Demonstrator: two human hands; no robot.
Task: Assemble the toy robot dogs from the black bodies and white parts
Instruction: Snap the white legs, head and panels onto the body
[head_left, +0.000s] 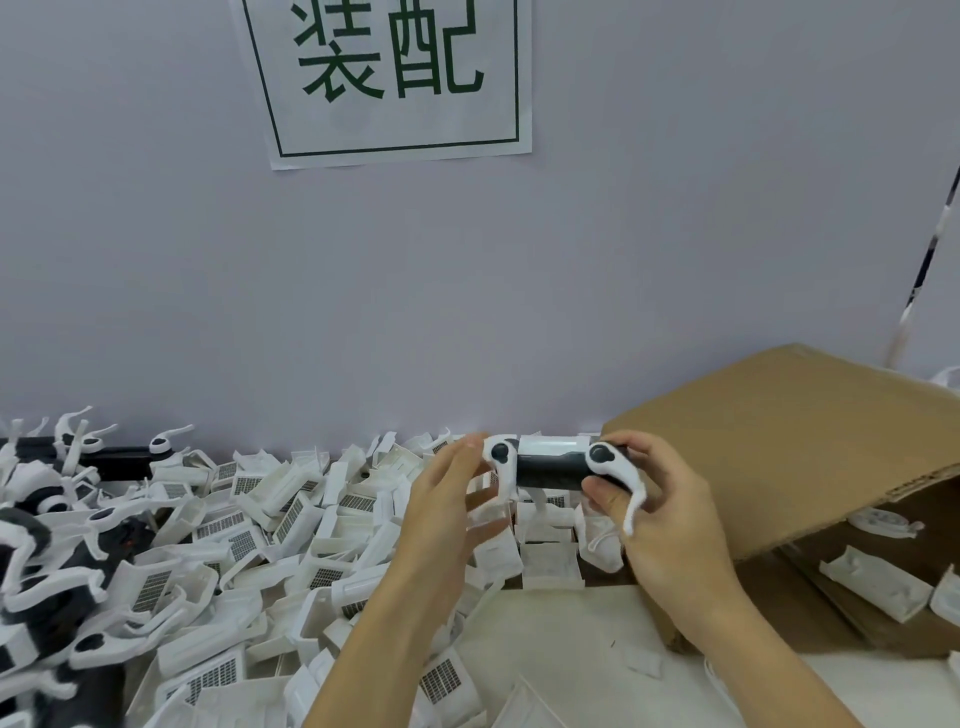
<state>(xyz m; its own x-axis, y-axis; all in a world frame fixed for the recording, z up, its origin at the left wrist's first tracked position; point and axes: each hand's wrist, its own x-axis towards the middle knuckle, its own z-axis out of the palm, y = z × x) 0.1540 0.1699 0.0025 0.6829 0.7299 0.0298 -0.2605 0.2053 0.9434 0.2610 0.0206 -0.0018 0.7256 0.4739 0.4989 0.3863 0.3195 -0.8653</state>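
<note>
A toy robot dog (550, 465) with a black body, a white back plate and white legs is held up in front of the wall. My right hand (665, 509) grips its right end, thumb and fingers curled round the body beside a white leg. My left hand (447, 499) is at its left end, fingers nearly straight and blurred, touching the left white leg. A heap of white cover parts (291, 525) with grille stickers lies below on the table.
Assembled black-and-white dogs (57, 566) are piled at the far left. A tilted cardboard box (810, 447) on the right holds more white parts (878, 582). A paper sign (389, 78) hangs on the wall. Bare white tabletop (571, 649) lies between my forearms.
</note>
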